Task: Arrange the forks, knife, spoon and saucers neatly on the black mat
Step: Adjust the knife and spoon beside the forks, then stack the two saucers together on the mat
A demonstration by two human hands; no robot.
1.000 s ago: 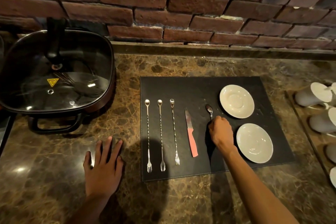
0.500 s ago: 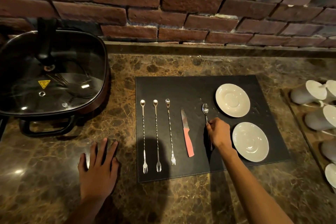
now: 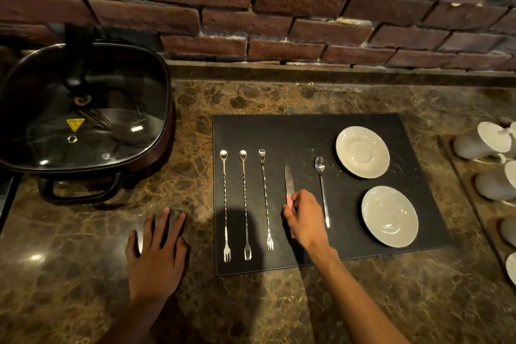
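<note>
On the black mat (image 3: 307,131) three long twisted forks (image 3: 245,204) lie side by side at the left, tines toward me. A knife (image 3: 288,180) with a pink handle lies to their right. My right hand (image 3: 304,216) rests on its handle, fingers curled around it. The spoon (image 3: 322,190) lies free just right of that hand. Two white saucers sit at the mat's right: one at the back (image 3: 362,151), one at the front (image 3: 389,216). My left hand (image 3: 156,255) lies flat on the counter, left of the mat.
A black electric pan with a glass lid (image 3: 81,117) stands at the left. White cups (image 3: 481,144) lie on a wooden tray at the right edge. A brick wall (image 3: 279,8) runs along the back of the brown marble counter (image 3: 251,310).
My right hand has let go of the spoon and moved left onto the knife's handle. The spoon now lies fully in view. My left hand has stayed flat on the counter.
</note>
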